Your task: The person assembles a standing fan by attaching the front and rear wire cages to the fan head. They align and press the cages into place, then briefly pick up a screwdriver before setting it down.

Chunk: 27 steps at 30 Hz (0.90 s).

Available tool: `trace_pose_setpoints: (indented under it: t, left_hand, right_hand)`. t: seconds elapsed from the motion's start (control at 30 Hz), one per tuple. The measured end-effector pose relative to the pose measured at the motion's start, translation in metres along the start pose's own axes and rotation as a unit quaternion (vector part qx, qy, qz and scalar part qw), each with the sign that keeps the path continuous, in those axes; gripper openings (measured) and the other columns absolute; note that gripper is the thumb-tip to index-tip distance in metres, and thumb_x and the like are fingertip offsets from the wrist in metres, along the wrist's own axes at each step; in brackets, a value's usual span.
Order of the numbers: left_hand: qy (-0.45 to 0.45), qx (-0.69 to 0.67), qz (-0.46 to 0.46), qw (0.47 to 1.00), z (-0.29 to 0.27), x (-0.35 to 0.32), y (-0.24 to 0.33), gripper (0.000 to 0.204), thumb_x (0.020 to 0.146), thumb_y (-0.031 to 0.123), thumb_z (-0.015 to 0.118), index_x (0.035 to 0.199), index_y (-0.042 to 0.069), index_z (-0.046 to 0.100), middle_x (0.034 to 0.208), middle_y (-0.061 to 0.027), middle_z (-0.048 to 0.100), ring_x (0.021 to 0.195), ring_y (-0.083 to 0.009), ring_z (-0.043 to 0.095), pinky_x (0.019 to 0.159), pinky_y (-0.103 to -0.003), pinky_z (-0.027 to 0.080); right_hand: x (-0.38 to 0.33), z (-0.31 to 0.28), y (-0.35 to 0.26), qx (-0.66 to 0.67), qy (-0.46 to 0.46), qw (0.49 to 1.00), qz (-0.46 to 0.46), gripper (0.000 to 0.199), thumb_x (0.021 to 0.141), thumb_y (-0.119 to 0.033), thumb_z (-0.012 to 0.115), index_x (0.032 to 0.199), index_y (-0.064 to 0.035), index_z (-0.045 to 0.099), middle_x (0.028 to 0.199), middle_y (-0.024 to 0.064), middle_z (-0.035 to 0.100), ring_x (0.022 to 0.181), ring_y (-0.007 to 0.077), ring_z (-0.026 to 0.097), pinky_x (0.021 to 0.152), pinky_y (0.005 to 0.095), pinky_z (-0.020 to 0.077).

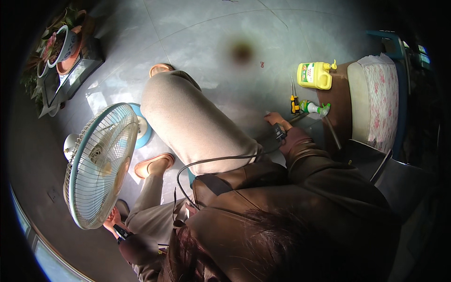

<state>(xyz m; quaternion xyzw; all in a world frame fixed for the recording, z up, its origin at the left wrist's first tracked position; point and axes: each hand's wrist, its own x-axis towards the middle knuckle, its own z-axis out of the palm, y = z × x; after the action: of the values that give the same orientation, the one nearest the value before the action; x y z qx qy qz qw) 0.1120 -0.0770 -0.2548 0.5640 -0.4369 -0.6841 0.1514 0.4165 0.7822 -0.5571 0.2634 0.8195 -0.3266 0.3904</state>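
Floor (211, 28), grey glossy tiles, fills upper and centre frame; dark smudge on it upper centre.

Person seated, brown jacket lower right, beige trousers centre, tan slippers on both feet.

Chair (376, 101) w/ floral cushion at right edge, blue frame behind it.

Fan (98, 164), white wire-guard head, lower left of frame, tilted, grille facing camera; its blue round base (143, 131) sits on floor just behind, beside the beige knee.

Plant pots (61, 44) on a low stand, upper left.

Yellow jug (314, 75), squat, w/ handle and cap, upper right on floor, just left of the chair.

Spray bottle (314, 107) lying below the jug, near it.

Screwdriver (294, 101), yellow-black handle, just left of spray bottle, tip pointing up-frame.

Left hand (112, 221), lower left, touches the fan guard's bottom rim; fingers curled round the rim, grasping it. Small dark band at wrist.

Right hand (274, 120), centre right, lowered near the floor, close to screwdriver, not touching it; can't tell if clenched or released. Black cable (211, 160) runs from that wrist across the lap.
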Motion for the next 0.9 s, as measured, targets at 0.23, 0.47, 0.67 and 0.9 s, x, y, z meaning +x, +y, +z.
trace_pose_setpoints:
  t: [0.23,0.47,0.67,0.9]
  left_hand:
    - [0.002,-0.018,-0.003,1.0,0.001,0.002,-0.012,0.033,0.092,0.028,0.064,0.111,0.001,0.063,0.11,-0.0151,0.068,0.103,-0.0375,0.065,0.09,-0.058,0.055]
    - [-0.024,0.005,-0.011,1.0,-0.009,0.024,-0.011,0.037,0.092,0.032,0.065,0.114,0.002,0.063,0.109,-0.0153,0.068,0.103,-0.0369,0.064,0.088,-0.057,0.054]
    - [-0.068,-0.002,-0.029,0.997,-0.003,0.066,-0.02,0.039,0.092,0.038,0.061,0.119,0.01,0.06,0.12,-0.0075,0.064,0.102,-0.0334,0.063,0.084,-0.054,0.055]
    - [-0.081,-0.003,-0.023,0.996,0.005,0.025,-0.031,0.033,0.093,0.034,0.061,0.114,0.008,0.062,0.115,-0.0073,0.065,0.096,-0.0309,0.061,0.088,-0.052,0.052]
  right_hand:
    - [-0.029,-0.019,0.004,0.131,0.066,0.983,0.112,0.035,0.087,-0.029,0.064,0.109,-0.0046,0.075,0.097,0.017,0.074,0.082,0.0302,0.07,0.076,0.0393,0.0531]
    - [-0.051,-0.041,-0.008,0.17,0.119,0.971,0.116,0.034,0.087,-0.026,0.068,0.109,0.0006,0.072,0.092,0.0145,0.074,0.079,0.0214,0.069,0.072,0.0346,0.053]
    - [-0.072,-0.055,-0.019,0.197,0.101,0.969,0.111,0.032,0.085,-0.026,0.067,0.107,-0.0046,0.074,0.106,0.0185,0.073,0.101,0.0343,0.069,0.086,0.0388,0.052]
    - [-0.071,-0.031,-0.04,0.33,0.085,0.933,0.113,0.031,0.09,-0.021,0.063,0.107,0.0027,0.072,0.085,0.0112,0.071,0.068,0.0187,0.063,0.062,0.0356,0.0498]
